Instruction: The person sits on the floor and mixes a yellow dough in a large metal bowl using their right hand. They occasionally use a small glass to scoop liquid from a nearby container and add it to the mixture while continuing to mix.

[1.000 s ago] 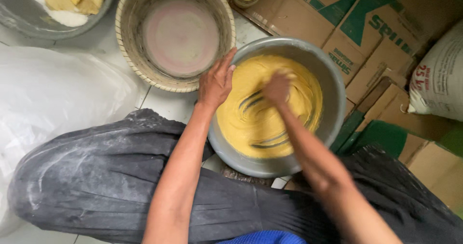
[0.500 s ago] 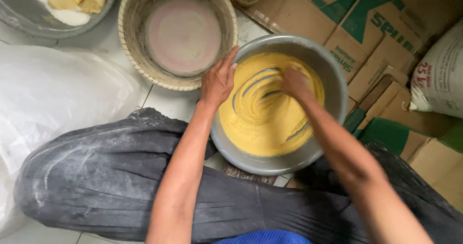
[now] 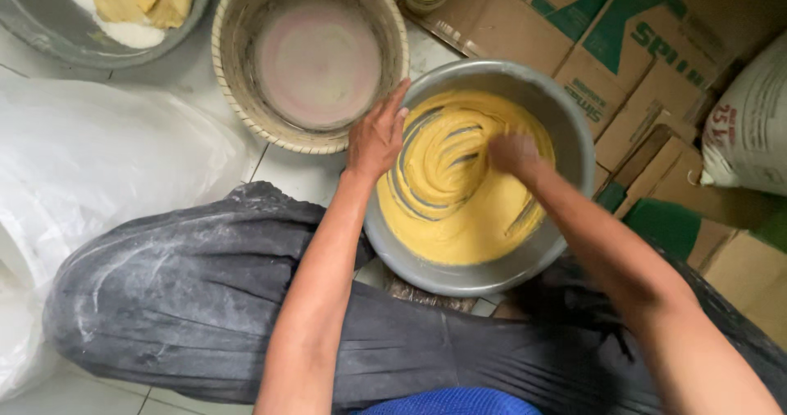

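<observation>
A grey metal bowl (image 3: 566, 128) sits on the floor between my legs, filled with thick yellow batter (image 3: 447, 218) marked by swirl grooves. My left hand (image 3: 375, 136) grips the bowl's left rim, fingers over the edge. My right hand (image 3: 512, 154) is down in the batter near the middle, blurred by motion, fingers coated; whether it holds anything cannot be made out.
A woven basket (image 3: 238, 95) with a pinkish lining stands to the upper left. A grey basin (image 3: 49, 42) with dough lumps and flour is at the top left. Cardboard boxes (image 3: 631, 62), a white sack (image 3: 750, 128) and a white plastic bag (image 3: 98, 169) surround me.
My right hand has swept around the batter, from the upper middle to the right and back toward the centre, leaving fresh swirl grooves. My left hand stays on the rim.
</observation>
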